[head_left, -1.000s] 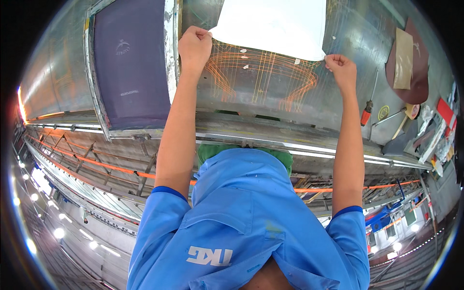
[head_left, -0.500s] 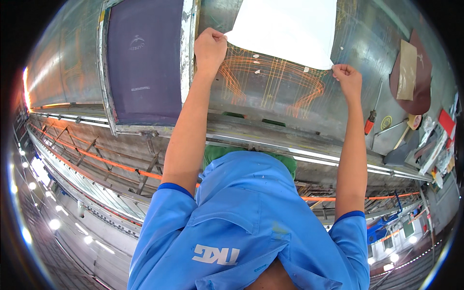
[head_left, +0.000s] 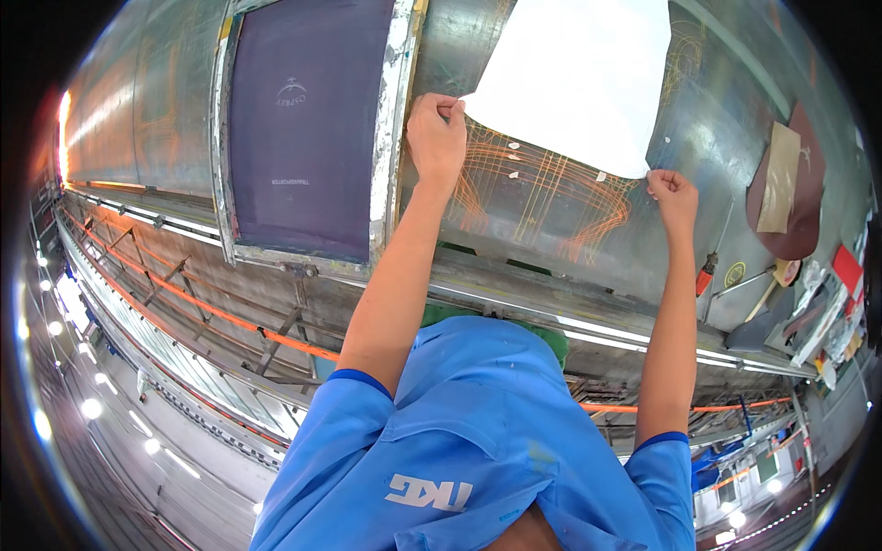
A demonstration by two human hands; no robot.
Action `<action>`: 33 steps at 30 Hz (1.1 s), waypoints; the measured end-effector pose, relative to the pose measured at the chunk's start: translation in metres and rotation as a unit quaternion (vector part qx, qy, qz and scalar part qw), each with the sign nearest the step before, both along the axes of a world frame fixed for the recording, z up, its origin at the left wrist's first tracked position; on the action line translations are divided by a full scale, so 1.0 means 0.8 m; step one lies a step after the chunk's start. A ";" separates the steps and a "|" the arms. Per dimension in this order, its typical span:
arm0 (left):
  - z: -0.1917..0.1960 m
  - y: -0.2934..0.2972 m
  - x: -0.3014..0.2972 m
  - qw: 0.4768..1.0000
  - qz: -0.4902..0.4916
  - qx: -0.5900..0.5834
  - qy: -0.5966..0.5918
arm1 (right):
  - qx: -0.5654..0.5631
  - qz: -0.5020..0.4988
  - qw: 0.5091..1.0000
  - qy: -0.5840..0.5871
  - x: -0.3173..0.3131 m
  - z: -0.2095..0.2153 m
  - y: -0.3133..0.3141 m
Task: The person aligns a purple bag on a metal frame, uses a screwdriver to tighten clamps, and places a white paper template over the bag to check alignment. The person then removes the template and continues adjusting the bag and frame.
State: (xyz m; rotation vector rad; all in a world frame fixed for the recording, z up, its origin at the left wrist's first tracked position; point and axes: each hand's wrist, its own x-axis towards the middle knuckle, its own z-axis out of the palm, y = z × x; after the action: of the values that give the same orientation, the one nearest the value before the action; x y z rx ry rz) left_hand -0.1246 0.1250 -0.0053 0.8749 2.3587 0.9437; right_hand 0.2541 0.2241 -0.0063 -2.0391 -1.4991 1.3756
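A white, sheet-like cut piece [head_left: 574, 78] lies over the grey metal table [head_left: 514, 248], its near edge slightly curved. My left hand [head_left: 437, 138] pinches its near left corner between thumb and fingertips. At the near right corner, my right hand [head_left: 675, 195] has its fingers closed on the same sheet. Below the near edge, the tabletop bears many orange and yellow drawn lines [head_left: 551, 188] and a few small white scraps. Whether the sheet is cloth or paper I cannot tell. Its far end runs out of the picture.
Left of my left hand stands a framed screen with dark purple mesh [head_left: 303, 138]. On the right lie a maroon cut piece [head_left: 799, 197] with a tan strip [head_left: 779, 179], a red-handled screwdriver [head_left: 706, 275], other tools and a red item [head_left: 847, 268]. An orange rail [head_left: 230, 317] runs below the table.
The whole view has shifted, so table, screen and hands appear lower and farther right. Both hands keep their grip on the sheet's corners, and the sheet sits about the same over the drawn lines.
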 end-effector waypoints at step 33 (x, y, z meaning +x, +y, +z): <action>0.000 0.007 -0.008 0.999 0.000 -0.034 -0.021 | 0.005 0.001 1.000 -0.018 -0.004 0.004 0.000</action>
State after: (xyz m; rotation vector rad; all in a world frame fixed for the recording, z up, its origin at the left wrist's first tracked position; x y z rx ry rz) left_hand -0.1314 0.1307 -0.0056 0.8217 2.3411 0.8683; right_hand 0.2506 0.2240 -0.0028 -2.0690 -1.5198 1.3363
